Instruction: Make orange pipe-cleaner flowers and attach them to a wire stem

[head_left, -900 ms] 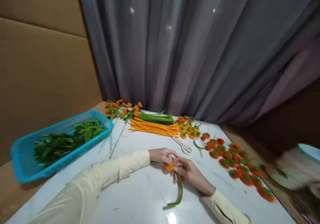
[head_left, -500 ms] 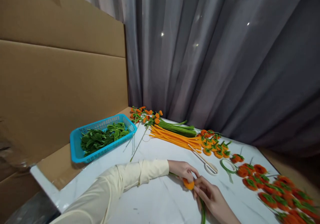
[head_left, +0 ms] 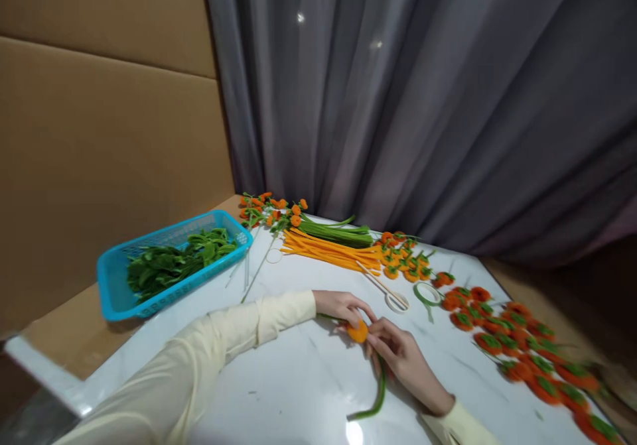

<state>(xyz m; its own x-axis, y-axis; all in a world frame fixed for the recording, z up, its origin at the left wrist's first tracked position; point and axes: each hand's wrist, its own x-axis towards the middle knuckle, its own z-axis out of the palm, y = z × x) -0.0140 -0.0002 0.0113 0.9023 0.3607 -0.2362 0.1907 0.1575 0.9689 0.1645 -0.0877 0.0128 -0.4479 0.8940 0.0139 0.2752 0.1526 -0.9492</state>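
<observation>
Between the fingers of my left hand (head_left: 339, 306) sits a small round orange fuzzy flower head (head_left: 357, 332), its face turned toward me. My right hand (head_left: 404, 360) is closed beside it, thumb and fingertips pinched at the flower's right edge. A green fuzzy stem strip (head_left: 382, 385) hangs from the right fingers and curves down onto the white table (head_left: 293, 392). Another bit of green shows near my left wrist. Exactly how the strip meets the flower is hidden by the fingers.
Beyond the hands lie orange fuzzy strips (head_left: 331, 251), green strips (head_left: 336, 233), green tape (head_left: 426, 293) and sticks on a white roll (head_left: 397, 302). Several orange flowers (head_left: 520, 332) spread along the right. A blue basket (head_left: 112, 292) of green leaves stands left, near a cardboard wall (head_left: 104, 146).
The whole view has shifted, so table things appear further left and higher. More of the green strip and my right sleeve now show. Both hands stay together at the orange flower head.
</observation>
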